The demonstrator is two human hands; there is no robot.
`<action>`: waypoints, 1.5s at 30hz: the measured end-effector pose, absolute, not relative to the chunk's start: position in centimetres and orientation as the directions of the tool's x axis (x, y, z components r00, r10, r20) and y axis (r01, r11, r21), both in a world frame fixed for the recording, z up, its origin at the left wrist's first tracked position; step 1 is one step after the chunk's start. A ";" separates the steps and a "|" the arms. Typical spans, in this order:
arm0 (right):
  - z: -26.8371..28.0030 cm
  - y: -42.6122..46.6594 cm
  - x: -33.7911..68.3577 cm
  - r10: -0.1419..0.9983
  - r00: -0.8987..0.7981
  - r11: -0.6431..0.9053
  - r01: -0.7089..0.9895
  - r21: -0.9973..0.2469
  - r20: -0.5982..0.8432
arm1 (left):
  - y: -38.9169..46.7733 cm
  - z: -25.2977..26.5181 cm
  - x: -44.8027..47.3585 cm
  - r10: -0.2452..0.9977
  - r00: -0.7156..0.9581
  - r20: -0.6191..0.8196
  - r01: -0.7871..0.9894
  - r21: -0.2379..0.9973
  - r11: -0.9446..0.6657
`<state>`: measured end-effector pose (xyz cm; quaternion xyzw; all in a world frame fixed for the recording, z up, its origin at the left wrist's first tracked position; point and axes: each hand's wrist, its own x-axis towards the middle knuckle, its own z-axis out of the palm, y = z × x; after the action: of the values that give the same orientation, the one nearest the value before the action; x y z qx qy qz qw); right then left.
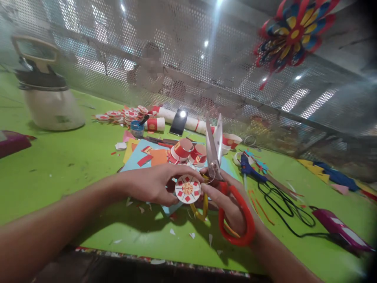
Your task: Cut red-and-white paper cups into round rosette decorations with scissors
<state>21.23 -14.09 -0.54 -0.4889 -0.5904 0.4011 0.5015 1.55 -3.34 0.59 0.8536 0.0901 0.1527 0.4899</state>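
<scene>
Between thumb and fingers, my left hand (pixel 160 182) grips a round white paper disc (pixel 187 189) with red diamonds around a gold emblem. My right hand (pixel 229 204) has red-handled scissors (pixel 214 157) hooked on it, blades apart and pointing up. Its fingers touch the disc's right edge, by a thin pale strip. A yellow curved piece (pixel 202 212) hangs under the hands; what holds it is hidden. Just beyond stand red-and-white paper cup pieces (pixel 182 149) on blue paper (pixel 132 167).
Decorated discs (pixel 131 114), a blue jar (pixel 137 128), a phone (pixel 179 122) and a white roll (pixel 194 122) lie at the back. On the right are a blue glue gun (pixel 250 169) with a black cord and a purple power strip (pixel 341 228). A large jug (pixel 50 98) stands left.
</scene>
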 end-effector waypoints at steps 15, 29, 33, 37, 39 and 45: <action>-1.4 -13.7 20.9 0.995 0.089 0.047 -0.028 -0.999 0.044 | -3.9 -0.3 2.6 0.478 0.862 0.169 0.118 0.850 -0.514; -1.4 -13.5 21.1 0.989 0.101 0.110 0.019 -0.994 0.112 | -4.0 -1.0 2.5 0.394 0.841 0.370 0.077 0.639 -0.765; -1.5 -13.2 21.0 0.986 0.092 0.144 -0.026 -0.989 0.141 | -4.4 -1.1 2.6 0.432 0.846 0.312 0.184 0.590 -0.786; -1.7 -13.3 21.0 0.992 0.068 0.108 -0.068 -0.992 0.103 | -4.7 -1.0 2.9 0.508 0.830 0.230 0.294 0.593 -0.749; -1.6 -13.4 20.9 0.994 0.071 0.086 -0.089 -0.992 0.080 | -4.7 -0.9 3.1 0.551 0.801 0.235 0.311 0.623 -0.718; -1.5 -13.5 20.3 0.993 0.087 0.089 -0.170 -0.981 0.075 | -5.0 -1.2 3.5 0.624 0.739 0.255 0.322 0.681 -0.658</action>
<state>20.31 -13.47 -1.53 -0.4531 -0.4541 0.5002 0.5817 3.53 -5.01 -1.23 0.8780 0.2693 0.2412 0.3137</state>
